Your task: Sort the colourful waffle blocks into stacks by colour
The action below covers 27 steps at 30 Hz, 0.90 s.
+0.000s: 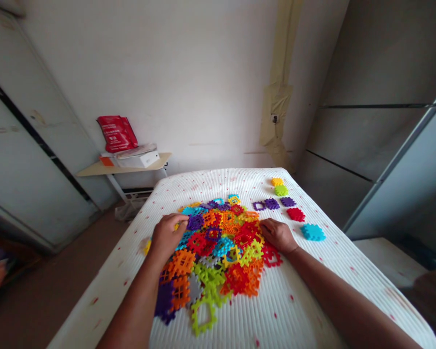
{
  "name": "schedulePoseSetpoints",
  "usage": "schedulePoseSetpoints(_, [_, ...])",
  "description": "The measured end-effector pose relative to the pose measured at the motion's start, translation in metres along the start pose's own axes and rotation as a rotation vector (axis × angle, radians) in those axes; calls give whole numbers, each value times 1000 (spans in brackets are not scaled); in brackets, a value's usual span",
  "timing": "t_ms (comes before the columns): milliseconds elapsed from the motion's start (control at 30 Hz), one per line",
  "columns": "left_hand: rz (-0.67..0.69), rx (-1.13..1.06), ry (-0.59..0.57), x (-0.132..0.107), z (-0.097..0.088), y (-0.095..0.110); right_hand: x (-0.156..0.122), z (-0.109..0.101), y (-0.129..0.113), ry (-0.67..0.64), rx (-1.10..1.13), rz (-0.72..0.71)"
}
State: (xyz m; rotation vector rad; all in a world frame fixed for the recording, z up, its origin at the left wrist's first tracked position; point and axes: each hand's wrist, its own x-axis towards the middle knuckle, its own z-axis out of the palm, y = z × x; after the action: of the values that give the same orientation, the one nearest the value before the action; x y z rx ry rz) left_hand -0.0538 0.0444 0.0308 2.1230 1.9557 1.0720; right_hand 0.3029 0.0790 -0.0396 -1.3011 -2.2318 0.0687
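White ribbed bed cover (pixel 312 291), red-flecked, in a pale-walled room. Heaped at centre: colourful toothed plastic tiles (pixel 218 247). At the heap's 10 o'clock, left hand (pixel 167 236), fingers curled onto tiles, grip impossible to tell. At 2 o'clock, right hand (pixel 278 235), fingers stretched flat on tiles. Small sorted stacks (pixel 295 214) further out at 1 o'clock.

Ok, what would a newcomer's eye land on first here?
The heap of bright plastic grid tiles in the middle of the white bed cover, with the left hand and right hand resting on its two sides. Next, the small one-colour stacks set apart at the far right, and the red bag on the side table behind.
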Motion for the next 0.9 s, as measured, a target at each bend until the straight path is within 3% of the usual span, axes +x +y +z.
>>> schedulePoseSetpoints(67, [104, 86, -114, 12, 9, 15, 0, 0, 0, 4, 1, -3])
schedulePoseSetpoints(167, [130, 190, -249, 27, 26, 29, 0, 0, 1, 13, 13, -11])
schedulePoseSetpoints(300, [74, 205, -294, 38, 47, 32, 0, 0, 1, 17, 21, -15])
schedulePoseSetpoints(433, [45, 161, -313, 41, 57, 26, 1, -1, 0, 10, 10, -12])
schedulePoseSetpoints(700, [2, -126, -326, 49, 40, 18, 0, 0, 3, 13, -1, -12])
schedulePoseSetpoints(900, [-91, -397, -227, 55, 14, 16, -1, 2, 6, 21, 24, -22])
